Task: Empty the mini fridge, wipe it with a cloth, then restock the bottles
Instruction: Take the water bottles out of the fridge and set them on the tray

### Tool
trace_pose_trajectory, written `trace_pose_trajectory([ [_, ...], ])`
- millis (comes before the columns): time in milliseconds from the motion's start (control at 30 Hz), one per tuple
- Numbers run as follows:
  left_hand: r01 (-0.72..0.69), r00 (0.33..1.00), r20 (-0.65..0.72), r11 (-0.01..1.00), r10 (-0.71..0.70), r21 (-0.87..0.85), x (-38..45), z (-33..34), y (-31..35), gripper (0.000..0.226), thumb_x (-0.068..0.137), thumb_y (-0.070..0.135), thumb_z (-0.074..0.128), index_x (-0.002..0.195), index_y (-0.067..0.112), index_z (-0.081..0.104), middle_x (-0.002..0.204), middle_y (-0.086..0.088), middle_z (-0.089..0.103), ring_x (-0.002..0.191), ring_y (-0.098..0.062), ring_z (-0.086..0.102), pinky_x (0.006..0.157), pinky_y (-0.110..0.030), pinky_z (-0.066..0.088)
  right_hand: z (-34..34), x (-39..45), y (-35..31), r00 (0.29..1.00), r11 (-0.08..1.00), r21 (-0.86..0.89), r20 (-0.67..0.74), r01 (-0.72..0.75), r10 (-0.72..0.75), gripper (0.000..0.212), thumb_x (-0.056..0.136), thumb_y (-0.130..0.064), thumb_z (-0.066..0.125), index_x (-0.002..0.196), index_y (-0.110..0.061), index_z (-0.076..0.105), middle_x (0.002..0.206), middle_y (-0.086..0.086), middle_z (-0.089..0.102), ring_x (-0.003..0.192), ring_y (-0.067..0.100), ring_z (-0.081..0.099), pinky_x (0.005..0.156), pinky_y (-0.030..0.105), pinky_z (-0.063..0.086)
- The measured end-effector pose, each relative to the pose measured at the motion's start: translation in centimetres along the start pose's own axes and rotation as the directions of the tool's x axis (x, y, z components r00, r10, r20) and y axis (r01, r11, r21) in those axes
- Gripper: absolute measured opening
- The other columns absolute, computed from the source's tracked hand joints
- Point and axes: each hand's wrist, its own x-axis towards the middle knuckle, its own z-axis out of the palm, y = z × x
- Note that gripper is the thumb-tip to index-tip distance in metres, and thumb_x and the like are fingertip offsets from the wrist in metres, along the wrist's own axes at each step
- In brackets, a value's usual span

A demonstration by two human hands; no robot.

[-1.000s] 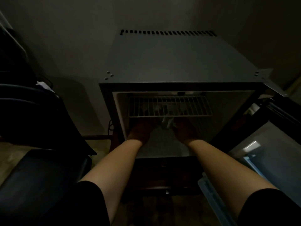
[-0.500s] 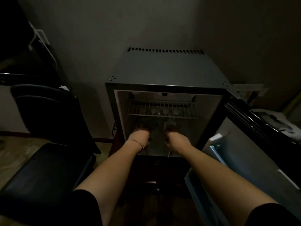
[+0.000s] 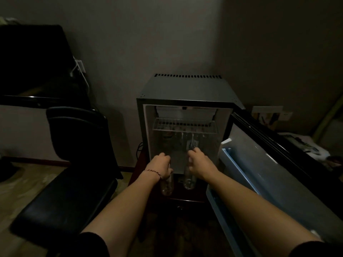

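Observation:
The grey mini fridge [image 3: 187, 89] stands open in a dim corner, its door [image 3: 263, 175] swung out to the right. My left hand [image 3: 160, 166] grips a clear plastic bottle [image 3: 167, 186] by its upper part, just outside the fridge's lower opening. My right hand [image 3: 199, 163] grips a second clear bottle [image 3: 189, 179] the same way, hanging below the fist. More bottles [image 3: 193, 140] stand dimly inside under the white wire shelf [image 3: 183, 125].
A black chair [image 3: 74, 164] stands close on the left, under a dark desk edge [image 3: 29, 99]. The fridge sits on a dark wooden cabinet [image 3: 178, 203]. The door's pale blue rack [image 3: 239, 175] juts out on the right. Papers lie at far right [image 3: 304, 145].
Both hands have drawn back out of the fridge interior, each bringing a clear bottle to the front edge. My view has pulled back and risen, so the fridge looks smaller.

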Motion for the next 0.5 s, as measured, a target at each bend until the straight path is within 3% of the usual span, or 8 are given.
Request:
trace_pose_trajectory([
  [333,-0.217,0.975,0.042,0.974,0.219,-0.063,-10.9,4.0,6.3,0.025,0.087,0.035,0.068,0.103,0.018,0.059,0.113,-0.003,0.052,0.103,-0.022,0.056,0.091,-0.034,0.049,0.7,-14.7,-0.2,0.995,0.993,-0.066,-0.028,-0.1,0.099,0.021,0.09,-0.022,0.062,0.11,-0.023,0.055,0.112,0.001,0.046,0.094,0.026,0.058,0.084,0.046,0.054],
  [500,-0.275,0.956,0.097,0.96,0.279,-0.051,-15.7,5.3,10.3,0.03,0.088,0.034,0.069,0.11,0.016,0.06,0.116,-0.002,0.051,0.102,-0.019,0.055,0.088,-0.031,0.047,-0.4,-22.0,1.9,0.988,0.988,-0.073,-0.084,-0.137,0.13,0.02,0.09,-0.023,0.061,0.109,-0.018,0.058,0.112,0.006,0.05,0.095,0.029,0.059,0.084,0.046,0.052],
])
